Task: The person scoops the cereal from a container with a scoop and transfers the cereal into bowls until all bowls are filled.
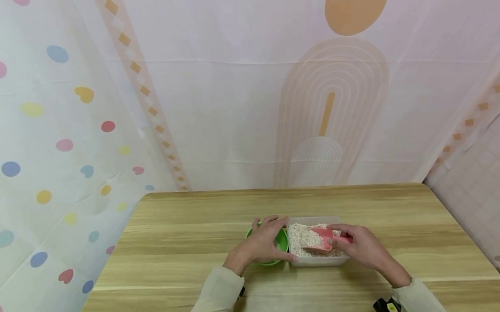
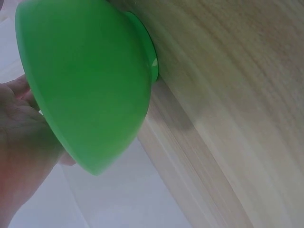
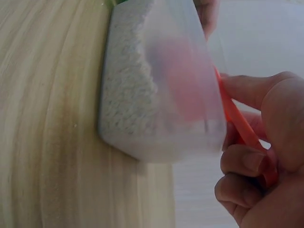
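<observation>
In the head view, a clear plastic container (image 1: 320,261) holds pale flakes that look like oats (image 1: 296,239). My right hand (image 1: 362,246) grips the handle of a pink scoop (image 1: 327,233), whose blade is in the container and carries a heap of flakes. The wrist view on the right shows the fingers curled round the scoop handle (image 3: 244,128). My left hand (image 1: 265,242) reaches over a green bowl (image 1: 282,240), thumb and forefinger spread to the container's near and far left corners. The bowl (image 2: 85,80) stands upright; its inside is mostly hidden by the hand.
Bowl and container stand side by side on a wood-grain table (image 1: 186,231). A patterned cloth (image 1: 224,115) hangs behind the table's far edge, with a dotted cloth (image 1: 69,180) to the left.
</observation>
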Demonstrator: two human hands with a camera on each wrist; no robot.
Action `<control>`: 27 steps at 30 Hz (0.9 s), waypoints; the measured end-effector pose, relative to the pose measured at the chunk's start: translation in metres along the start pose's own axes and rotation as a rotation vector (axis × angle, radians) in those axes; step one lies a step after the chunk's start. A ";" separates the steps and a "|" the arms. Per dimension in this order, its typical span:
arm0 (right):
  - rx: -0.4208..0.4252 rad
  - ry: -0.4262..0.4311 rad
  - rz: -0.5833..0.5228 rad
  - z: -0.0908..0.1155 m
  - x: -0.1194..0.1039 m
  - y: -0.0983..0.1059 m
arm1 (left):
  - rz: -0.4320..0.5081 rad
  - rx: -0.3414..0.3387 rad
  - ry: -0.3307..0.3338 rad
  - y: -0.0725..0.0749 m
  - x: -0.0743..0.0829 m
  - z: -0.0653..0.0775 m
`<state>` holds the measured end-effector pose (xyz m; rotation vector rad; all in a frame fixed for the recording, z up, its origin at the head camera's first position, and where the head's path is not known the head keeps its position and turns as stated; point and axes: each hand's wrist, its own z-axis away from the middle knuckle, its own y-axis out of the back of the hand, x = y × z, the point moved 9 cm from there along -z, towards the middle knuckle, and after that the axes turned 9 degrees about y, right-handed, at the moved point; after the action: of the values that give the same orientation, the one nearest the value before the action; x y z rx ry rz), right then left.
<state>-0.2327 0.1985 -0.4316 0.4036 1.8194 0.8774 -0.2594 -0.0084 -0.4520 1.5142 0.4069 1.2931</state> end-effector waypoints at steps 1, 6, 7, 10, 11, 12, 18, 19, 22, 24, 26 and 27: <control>-0.001 -0.003 -0.009 0.001 0.002 -0.001 | -0.001 -0.001 -0.001 0.000 0.000 0.000; 0.011 0.000 -0.030 0.002 0.006 -0.002 | -0.005 -0.002 0.001 -0.001 0.001 -0.001; 0.014 0.001 -0.035 0.002 0.007 -0.002 | -0.006 -0.001 0.001 0.000 0.001 -0.001; 0.020 0.010 -0.053 0.002 0.006 -0.001 | -0.012 0.002 0.003 0.000 0.001 0.000; 0.022 0.012 -0.062 0.002 0.006 -0.001 | -0.011 0.002 0.003 0.001 0.001 0.000; 0.024 0.015 -0.072 0.002 0.006 -0.001 | -0.012 0.002 0.004 0.001 0.001 0.000; 0.033 0.042 -0.119 0.003 0.008 -0.003 | -0.023 0.002 0.009 0.001 0.001 0.001; 0.033 0.044 -0.123 0.003 0.008 -0.003 | -0.027 0.003 0.009 0.001 0.001 0.001; 0.039 0.037 -0.147 0.004 0.011 -0.005 | -0.037 0.005 0.009 0.001 0.002 0.001; 0.046 0.039 -0.159 0.004 0.013 -0.006 | -0.041 0.007 0.010 0.002 0.002 0.001; 0.055 0.043 -0.171 0.004 0.013 -0.007 | -0.043 0.009 0.012 0.002 0.002 0.001; 0.060 0.048 -0.171 0.004 0.013 -0.007 | -0.046 0.011 0.012 0.002 0.001 0.001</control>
<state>-0.2336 0.2035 -0.4465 0.2619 1.8974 0.7218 -0.2586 -0.0088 -0.4492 1.4988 0.4553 1.2665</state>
